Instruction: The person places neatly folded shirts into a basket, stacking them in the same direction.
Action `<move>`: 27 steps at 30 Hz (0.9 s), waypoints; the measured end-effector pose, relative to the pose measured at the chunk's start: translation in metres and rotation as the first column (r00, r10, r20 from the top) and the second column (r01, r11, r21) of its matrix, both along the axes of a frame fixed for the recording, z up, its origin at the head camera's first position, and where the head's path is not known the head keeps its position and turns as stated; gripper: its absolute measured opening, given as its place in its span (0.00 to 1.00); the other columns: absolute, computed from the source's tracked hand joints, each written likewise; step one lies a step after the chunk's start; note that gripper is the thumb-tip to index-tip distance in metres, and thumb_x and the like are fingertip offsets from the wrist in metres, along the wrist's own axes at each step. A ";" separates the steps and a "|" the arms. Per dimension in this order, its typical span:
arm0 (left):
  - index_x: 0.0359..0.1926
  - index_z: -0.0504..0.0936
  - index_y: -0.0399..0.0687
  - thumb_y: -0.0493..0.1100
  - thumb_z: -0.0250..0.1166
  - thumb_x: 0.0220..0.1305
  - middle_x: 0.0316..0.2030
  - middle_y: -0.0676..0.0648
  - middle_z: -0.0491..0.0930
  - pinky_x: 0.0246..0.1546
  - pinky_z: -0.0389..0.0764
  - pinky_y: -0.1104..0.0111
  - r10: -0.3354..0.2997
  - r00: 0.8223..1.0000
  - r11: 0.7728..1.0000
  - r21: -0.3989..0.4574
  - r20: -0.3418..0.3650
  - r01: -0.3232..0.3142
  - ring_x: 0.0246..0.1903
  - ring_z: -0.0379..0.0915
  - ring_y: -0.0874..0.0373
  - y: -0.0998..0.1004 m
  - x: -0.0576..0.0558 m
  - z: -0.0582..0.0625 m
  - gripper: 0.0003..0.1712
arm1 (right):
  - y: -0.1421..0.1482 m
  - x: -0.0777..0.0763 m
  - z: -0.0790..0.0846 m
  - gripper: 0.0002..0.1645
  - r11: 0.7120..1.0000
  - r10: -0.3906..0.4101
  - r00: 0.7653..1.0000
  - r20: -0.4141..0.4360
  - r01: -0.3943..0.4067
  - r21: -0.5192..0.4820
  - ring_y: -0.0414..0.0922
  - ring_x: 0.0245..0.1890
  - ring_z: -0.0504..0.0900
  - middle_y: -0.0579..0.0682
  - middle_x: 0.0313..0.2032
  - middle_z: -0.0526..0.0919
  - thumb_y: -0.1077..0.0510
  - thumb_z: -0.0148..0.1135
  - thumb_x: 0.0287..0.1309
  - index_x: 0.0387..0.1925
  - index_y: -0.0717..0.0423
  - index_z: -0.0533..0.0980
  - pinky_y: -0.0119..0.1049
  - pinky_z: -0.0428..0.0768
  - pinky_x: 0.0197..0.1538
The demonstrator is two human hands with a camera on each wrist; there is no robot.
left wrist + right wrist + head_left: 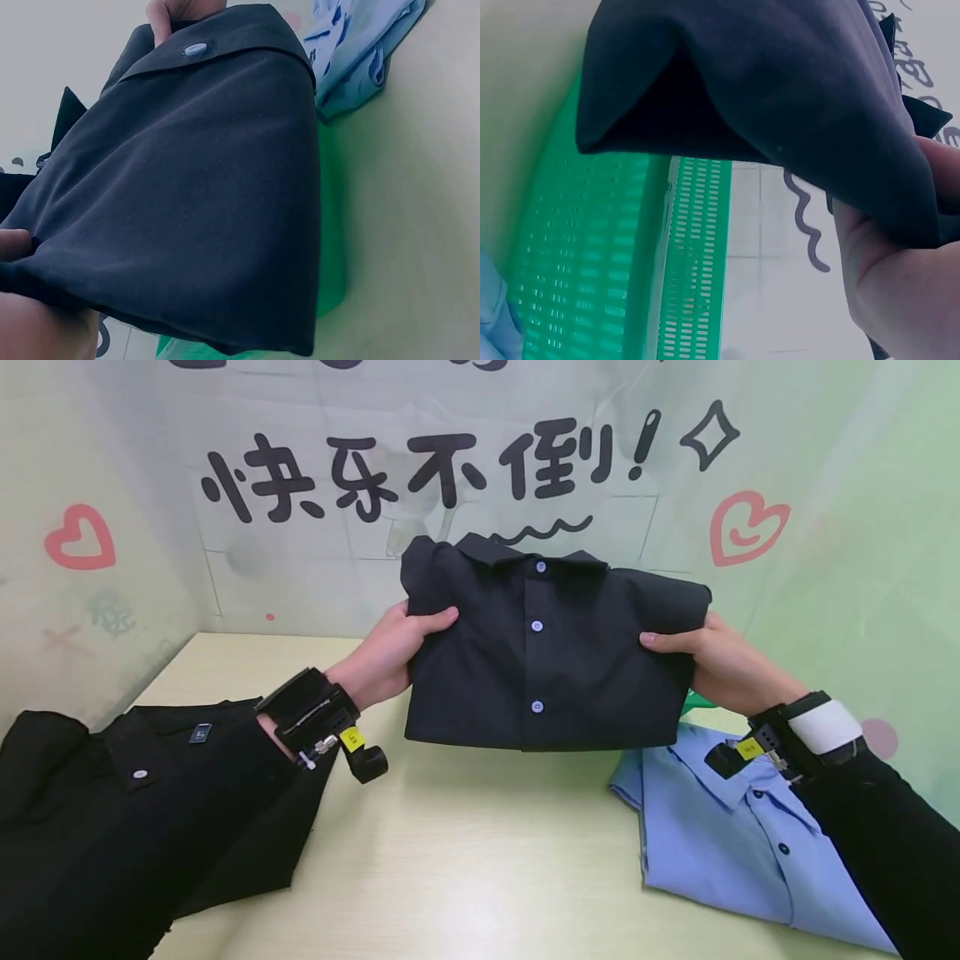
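Observation:
A folded black short shirt bundle (480, 668) with a collar and white buttons hangs upright in front of me, above the table (450, 852). My left hand (386, 652) grips its left side, thumb on the front. The right hand (727, 664) pinches the opposite side, thumb likewise in front and the other fingers behind the cloth. In the right wrist view, the shirt's lower edge (675, 146) gapes between its folded layers. Behind the held shirt stands a green slotted plastic basket (697, 277), mostly hidden in the head view.
A folded blue shirt (712, 852) with dark buttons lies at the table's right. At the left lies another black shirt (247, 827), partly under my left sleeve. A printed cloth backdrop (315, 552) hangs behind the table.

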State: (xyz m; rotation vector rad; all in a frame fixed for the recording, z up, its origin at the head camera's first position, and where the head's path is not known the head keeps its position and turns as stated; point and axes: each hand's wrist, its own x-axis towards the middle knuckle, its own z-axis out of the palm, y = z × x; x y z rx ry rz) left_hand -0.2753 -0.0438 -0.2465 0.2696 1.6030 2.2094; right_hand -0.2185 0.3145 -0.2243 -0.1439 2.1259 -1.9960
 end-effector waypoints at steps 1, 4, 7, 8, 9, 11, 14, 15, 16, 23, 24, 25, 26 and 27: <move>0.61 0.67 0.44 0.41 0.60 0.72 0.54 0.41 0.75 0.55 0.75 0.58 0.002 1.000 1.000 -0.001 -0.008 -0.002 0.50 0.76 0.48 0.001 -0.002 -0.001 0.21 | 0.000 -0.002 -0.001 0.24 1.000 -0.006 1.000 0.000 0.006 0.000 0.51 0.56 0.68 0.53 0.58 0.67 0.61 0.58 0.68 0.62 0.58 0.63 0.40 0.76 0.52; 0.61 0.67 0.44 0.41 0.59 0.72 0.54 0.41 0.75 0.55 0.74 0.58 0.005 1.000 1.000 -0.016 -0.015 -0.005 0.50 0.75 0.48 0.006 -0.010 0.000 0.20 | 0.002 -0.007 0.001 0.25 1.000 -0.016 1.000 0.001 0.016 -0.019 0.50 0.55 0.70 0.53 0.57 0.68 0.61 0.59 0.68 0.62 0.59 0.63 0.39 0.77 0.52; 0.61 0.66 0.43 0.41 0.59 0.72 0.54 0.41 0.75 0.56 0.74 0.58 0.009 1.000 0.999 -0.039 -0.021 -0.010 0.50 0.74 0.48 0.011 -0.018 0.002 0.20 | 0.004 -0.013 0.003 0.24 0.998 -0.020 1.000 0.009 0.021 -0.053 0.49 0.54 0.73 0.52 0.56 0.71 0.62 0.59 0.68 0.61 0.59 0.65 0.39 0.78 0.51; 0.62 0.66 0.44 0.41 0.58 0.72 0.54 0.42 0.74 0.56 0.74 0.58 0.009 1.000 0.999 -0.047 -0.020 -0.010 0.50 0.74 0.48 0.013 -0.020 0.003 0.21 | 0.005 -0.015 0.003 0.23 0.997 -0.026 1.000 0.017 0.027 -0.066 0.49 0.53 0.74 0.52 0.56 0.71 0.63 0.59 0.67 0.61 0.59 0.65 0.39 0.78 0.51; 0.62 0.66 0.44 0.41 0.58 0.72 0.54 0.42 0.74 0.56 0.73 0.58 0.010 1.000 0.999 -0.051 -0.019 -0.010 0.50 0.74 0.48 0.015 -0.023 0.004 0.21 | 0.006 -0.017 0.004 0.23 0.996 -0.033 0.999 0.030 0.035 -0.076 0.49 0.52 0.75 0.52 0.55 0.72 0.63 0.59 0.67 0.61 0.59 0.66 0.39 0.79 0.51; 0.62 0.65 0.44 0.42 0.58 0.72 0.54 0.42 0.74 0.56 0.73 0.59 0.013 1.000 0.998 -0.065 -0.020 -0.014 0.51 0.73 0.48 0.020 -0.027 0.004 0.21 | 0.008 -0.021 0.006 0.23 0.995 -0.051 0.997 0.056 0.055 -0.085 0.48 0.51 0.76 0.51 0.55 0.72 0.63 0.59 0.67 0.61 0.58 0.65 0.39 0.79 0.51; 0.63 0.66 0.43 0.42 0.58 0.73 0.54 0.42 0.74 0.56 0.73 0.59 0.019 1.000 0.997 -0.073 -0.017 -0.021 0.51 0.73 0.49 0.030 -0.033 0.004 0.22 | 0.013 -0.026 0.008 0.25 0.993 -0.076 0.993 0.095 0.084 -0.084 0.47 0.51 0.76 0.50 0.56 0.71 0.62 0.60 0.67 0.62 0.56 0.64 0.38 0.79 0.51; 0.63 0.66 0.43 0.42 0.58 0.72 0.54 0.42 0.74 0.56 0.73 0.59 0.025 1.000 0.997 -0.077 -0.017 -0.026 0.51 0.73 0.49 0.034 -0.035 0.004 0.22 | 0.015 -0.027 0.008 0.26 0.992 -0.084 0.991 0.106 0.093 -0.085 0.47 0.52 0.75 0.49 0.57 0.71 0.62 0.60 0.67 0.63 0.55 0.64 0.38 0.79 0.51; 0.63 0.66 0.43 0.42 0.58 0.72 0.54 0.42 0.74 0.56 0.73 0.60 0.029 0.999 0.996 -0.080 -0.017 -0.031 0.51 0.73 0.49 0.038 -0.037 0.003 0.22 | 0.017 -0.028 0.009 0.26 0.992 -0.085 0.990 0.109 0.095 -0.086 0.47 0.52 0.75 0.49 0.57 0.70 0.62 0.60 0.67 0.63 0.55 0.63 0.38 0.79 0.51; 0.63 0.67 0.43 0.42 0.59 0.72 0.53 0.43 0.75 0.55 0.74 0.60 0.051 0.999 0.994 -0.102 -0.004 -0.051 0.50 0.74 0.49 0.060 -0.054 -0.001 0.22 | 0.033 -0.039 0.010 0.24 0.982 -0.134 0.981 0.140 0.150 -0.114 0.46 0.49 0.77 0.48 0.54 0.72 0.63 0.60 0.66 0.61 0.55 0.65 0.37 0.79 0.50; 0.63 0.67 0.43 0.42 0.59 0.72 0.53 0.43 0.75 0.55 0.74 0.59 0.049 0.999 0.993 -0.105 -0.007 -0.050 0.50 0.74 0.49 0.063 -0.057 -0.002 0.22 | 0.034 -0.040 0.010 0.24 0.980 -0.143 0.979 0.148 0.161 -0.116 0.45 0.48 0.78 0.48 0.53 0.73 0.63 0.61 0.66 0.60 0.55 0.65 0.37 0.79 0.50; 0.63 0.67 0.43 0.42 0.58 0.72 0.53 0.42 0.75 0.55 0.74 0.59 0.047 0.999 0.993 -0.107 -0.008 -0.048 0.50 0.74 0.49 0.065 -0.059 -0.002 0.22 | 0.036 -0.042 0.010 0.24 0.979 -0.148 0.977 0.154 0.167 -0.118 0.45 0.47 0.78 0.48 0.53 0.73 0.63 0.61 0.66 0.60 0.55 0.66 0.37 0.79 0.50; 0.63 0.67 0.43 0.41 0.58 0.73 0.53 0.42 0.75 0.55 0.74 0.59 0.045 0.999 0.993 -0.109 -0.011 -0.046 0.50 0.74 0.49 0.067 -0.062 -0.003 0.22 | 0.037 -0.044 0.010 0.24 0.978 -0.153 0.975 0.159 0.172 -0.118 0.45 0.46 0.78 0.48 0.52 0.73 0.64 0.61 0.66 0.60 0.55 0.66 0.36 0.79 0.50; 0.64 0.67 0.43 0.41 0.58 0.73 0.54 0.42 0.74 0.55 0.74 0.59 0.045 0.999 0.993 -0.111 -0.014 -0.046 0.50 0.74 0.49 0.068 -0.064 -0.003 0.22 | 0.038 -0.046 0.010 0.23 0.977 -0.157 0.974 0.165 0.178 -0.121 0.45 0.46 0.79 0.47 0.52 0.73 0.64 0.61 0.66 0.59 0.56 0.65 0.36 0.79 0.50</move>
